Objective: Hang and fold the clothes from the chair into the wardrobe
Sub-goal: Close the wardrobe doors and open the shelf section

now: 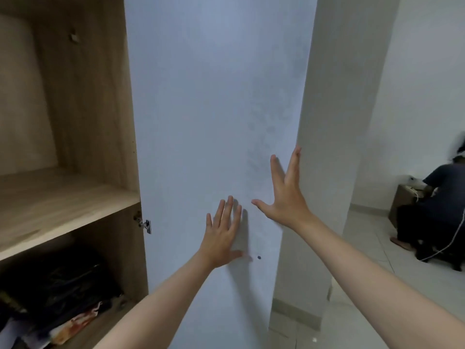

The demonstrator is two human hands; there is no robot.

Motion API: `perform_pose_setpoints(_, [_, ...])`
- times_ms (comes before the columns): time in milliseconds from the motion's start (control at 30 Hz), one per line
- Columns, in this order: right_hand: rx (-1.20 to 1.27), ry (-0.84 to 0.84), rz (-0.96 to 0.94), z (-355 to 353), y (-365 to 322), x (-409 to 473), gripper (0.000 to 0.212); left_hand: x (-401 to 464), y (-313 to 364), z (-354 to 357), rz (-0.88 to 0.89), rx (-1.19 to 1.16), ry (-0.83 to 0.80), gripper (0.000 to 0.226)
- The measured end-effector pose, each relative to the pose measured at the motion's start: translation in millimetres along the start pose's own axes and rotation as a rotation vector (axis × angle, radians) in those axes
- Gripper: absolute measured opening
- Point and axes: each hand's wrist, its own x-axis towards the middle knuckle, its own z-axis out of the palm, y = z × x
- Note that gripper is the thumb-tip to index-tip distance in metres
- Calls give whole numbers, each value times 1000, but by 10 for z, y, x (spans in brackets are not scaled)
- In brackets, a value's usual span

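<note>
Head view of a wardrobe (75, 122) with its white door (208, 109) swung open. The left hand (222, 235) lies flat against the door's inner face, fingers straight and together, grasping nothing. The right hand (284, 195) is spread wide beside it, slightly higher, with its fingertips reaching the door's free edge; it too grasps nothing. A metal hinge (145, 225) joins the door to the wooden side panel, just below a bare shelf (57, 210). In the lower compartment, under that shelf, folded clothes (60, 293) lie stacked: dark garments above, a pale orange-patterned piece at the front. At far right, well apart, a second person (437, 210) sits low on the tiled floor (364, 285).
</note>
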Motion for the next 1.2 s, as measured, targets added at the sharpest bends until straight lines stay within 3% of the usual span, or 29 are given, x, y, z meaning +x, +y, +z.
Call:
perform_pose_setpoints(133, [-138, -15, 43, 233, 203, 155, 121, 236, -220, 155, 1, 0, -6, 150])
perform_pose_setpoints(433, [-260, 24, 79, 517, 407, 284, 122, 481, -296, 388, -31, 51, 78, 148])
perform_pose_setpoints(567, [-230, 13, 56, 519, 377, 223, 118, 413, -288, 352, -12, 51, 113, 138])
perform_pose_setpoints(700, [-215, 64, -62, 545, 282, 165, 100, 262, -259, 174, -15, 32, 132, 112])
perform_pose_setpoints(933, [98, 62, -300, 615, -354, 19, 72, -503, -33, -431, -381, -35, 202, 67])
perform_pose_setpoints(1200, [547, -72, -560, 291, -1828, -761, 69, -2435, 856, -1409, -873, 122, 373, 64])
